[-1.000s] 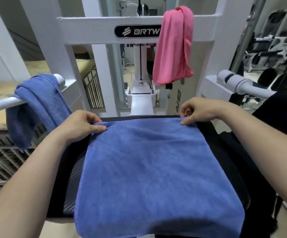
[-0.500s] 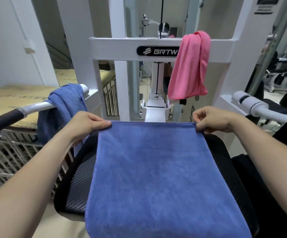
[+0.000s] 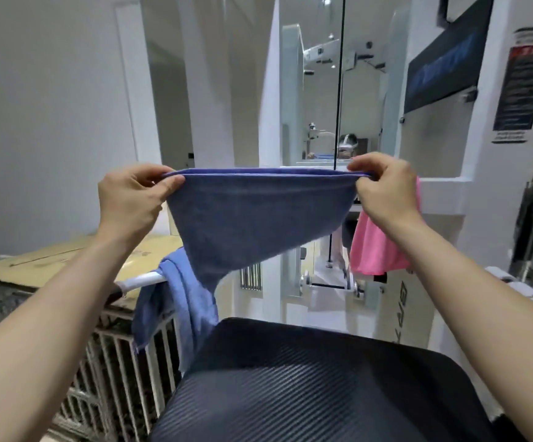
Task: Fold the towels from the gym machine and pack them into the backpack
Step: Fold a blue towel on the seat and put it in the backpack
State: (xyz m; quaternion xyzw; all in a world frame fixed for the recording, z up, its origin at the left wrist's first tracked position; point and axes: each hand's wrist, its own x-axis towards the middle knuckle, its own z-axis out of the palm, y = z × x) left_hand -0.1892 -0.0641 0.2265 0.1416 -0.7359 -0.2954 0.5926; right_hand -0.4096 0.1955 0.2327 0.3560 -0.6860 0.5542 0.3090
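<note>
The left hand point(image 3: 131, 199) and the right hand point(image 3: 383, 189) each pinch a top corner of a blue towel point(image 3: 252, 215), thumb and fingers closed on the cloth. The edge between them is pulled fairly straight and looks doubled, two layers showing along the top, so the towel appears to be folded once already. It hangs free in the air above the dark padded seat point(image 3: 316, 384) at the near centre, touching nothing below, and its lower part tapers toward the left.

Further out, a second blue towel point(image 3: 175, 301) is draped over a white handle bar point(image 3: 140, 280) on the left, and a pink towel point(image 3: 373, 247) hangs from the white frame of the gym machine point(image 3: 443, 193) on the right, partly hidden behind the right wrist.

By this evidence the task is at an early stage: one towel is mid-fold, two remain on the machine untouched, and none is seen packed.

No backpack is visible in this view, so its place and contents cannot be told. The only container-like thing is a cardboard box point(image 3: 67, 263) at the far left, closed, its inside unseen.
</note>
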